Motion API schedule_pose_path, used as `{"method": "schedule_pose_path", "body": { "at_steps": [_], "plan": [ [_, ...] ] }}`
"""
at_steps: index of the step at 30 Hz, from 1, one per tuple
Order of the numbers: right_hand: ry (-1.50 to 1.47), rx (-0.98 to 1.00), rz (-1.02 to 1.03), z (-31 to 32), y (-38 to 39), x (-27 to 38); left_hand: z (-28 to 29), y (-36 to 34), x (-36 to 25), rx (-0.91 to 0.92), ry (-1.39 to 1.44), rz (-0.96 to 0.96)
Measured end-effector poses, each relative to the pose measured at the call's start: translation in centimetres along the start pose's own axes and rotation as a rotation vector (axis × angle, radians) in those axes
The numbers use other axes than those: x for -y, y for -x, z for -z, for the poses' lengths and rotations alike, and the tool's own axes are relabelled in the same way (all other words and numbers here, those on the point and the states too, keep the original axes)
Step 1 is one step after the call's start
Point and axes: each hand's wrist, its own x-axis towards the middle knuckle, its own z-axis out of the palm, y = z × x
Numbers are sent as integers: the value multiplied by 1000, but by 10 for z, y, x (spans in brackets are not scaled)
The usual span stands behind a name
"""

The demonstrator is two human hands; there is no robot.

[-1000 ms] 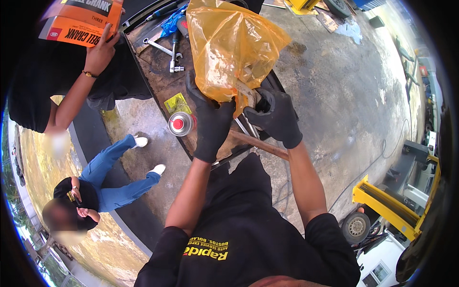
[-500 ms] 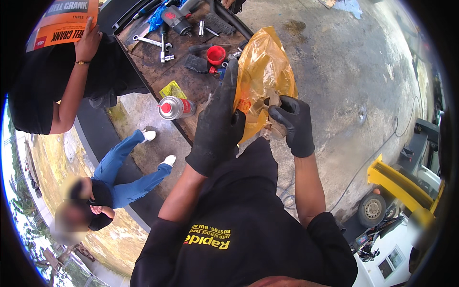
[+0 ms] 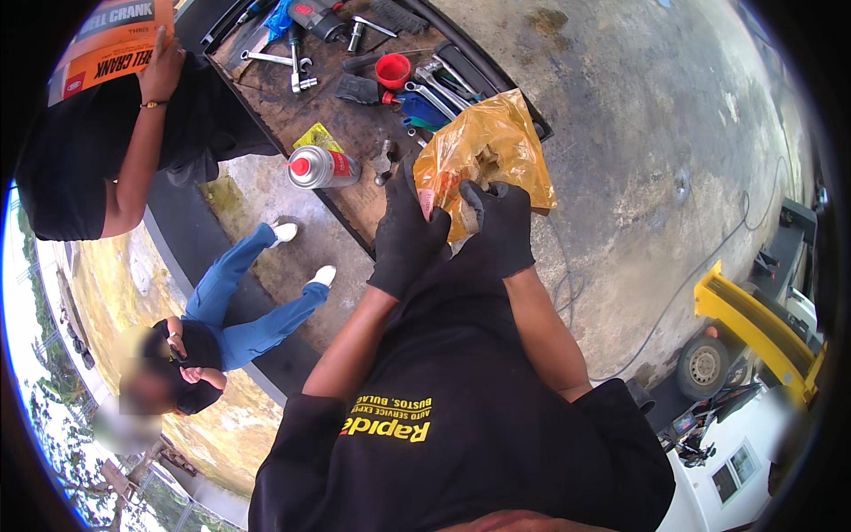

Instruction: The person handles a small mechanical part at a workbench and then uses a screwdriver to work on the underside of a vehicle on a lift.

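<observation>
Both my hands wear black gloves and are on a crinkled orange-yellow plastic bag [image 3: 496, 133] in front of my body. My left hand [image 3: 406, 235] grips the bag's left edge, its thumb toward the bag. My right hand [image 3: 503, 229] is closed on the near edge, close to a torn-looking opening. Something pale brown shows at that opening, too covered to name. Left of the bag, on the workbench [image 3: 275, 115], lie a small metal tool [image 3: 384, 163] and a spray can [image 3: 321, 168] with a red nozzle.
Wrenches [image 3: 433, 89], a red cup [image 3: 393, 69] and an impact wrench [image 3: 317, 19] lie on the bench. At the far left a person [image 3: 133, 168] holds an orange box [image 3: 115, 53]. Another person [image 3: 199, 346] is at lower left. A yellow metal frame [image 3: 753, 328] stands right.
The bag has come lower and flattened out. My right hand has moved left, closer to my left hand. More bench tools show beyond the bag.
</observation>
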Motion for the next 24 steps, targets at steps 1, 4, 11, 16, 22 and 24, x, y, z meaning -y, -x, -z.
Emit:
{"method": "schedule_pose_path", "body": {
  "at_steps": [1,4,11,16,22,24],
  "plan": [
    [73,2,-13,-1,-1,-4,-6,7,7,48,38,44],
    [224,-54,100,-2,5,-1,-15,15,16,188,373,73],
    [415,81,201,16,-1,-2,-23,43,14,186,516,8],
    [597,154,437,5,14,2,-3,57,-7,212,1184,655],
    [659,475,258,-7,2,-19,-8,59,19,128,1150,620],
    [568,571,365,4,-3,-44,-22,71,57,157,1000,530]
  ]
}}
